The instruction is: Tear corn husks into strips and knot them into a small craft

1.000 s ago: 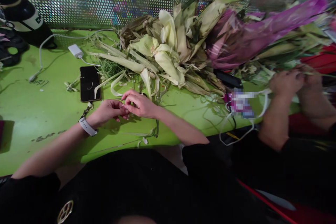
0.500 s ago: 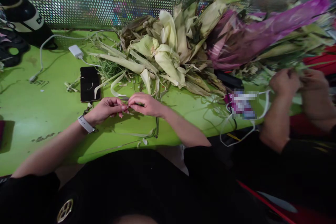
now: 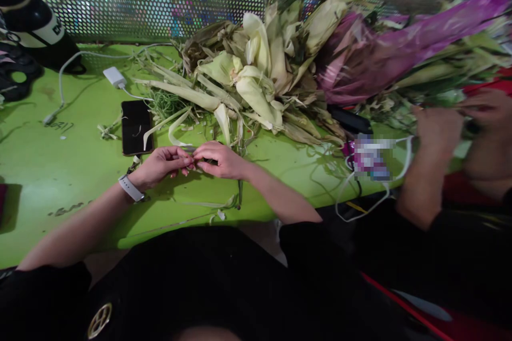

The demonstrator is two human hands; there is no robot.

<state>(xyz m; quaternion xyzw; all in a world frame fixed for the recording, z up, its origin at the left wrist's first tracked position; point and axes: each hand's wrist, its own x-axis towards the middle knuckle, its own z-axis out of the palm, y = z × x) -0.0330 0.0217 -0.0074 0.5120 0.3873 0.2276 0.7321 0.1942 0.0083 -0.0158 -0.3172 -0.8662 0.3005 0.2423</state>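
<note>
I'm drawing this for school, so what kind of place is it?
Probably a shared work table, perhaps in a workshop or market stall. A heap of leafy husks lies on the green table, a perforated screen stands behind, and another person's hand is nearby.

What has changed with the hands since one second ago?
The right hand drew slightly rightward, its fingers reaching less far over the left hand. The co-worker's right hand moved rightward. Anything pinched is too small to tell. The smartphone and corn husks stayed put.
</note>
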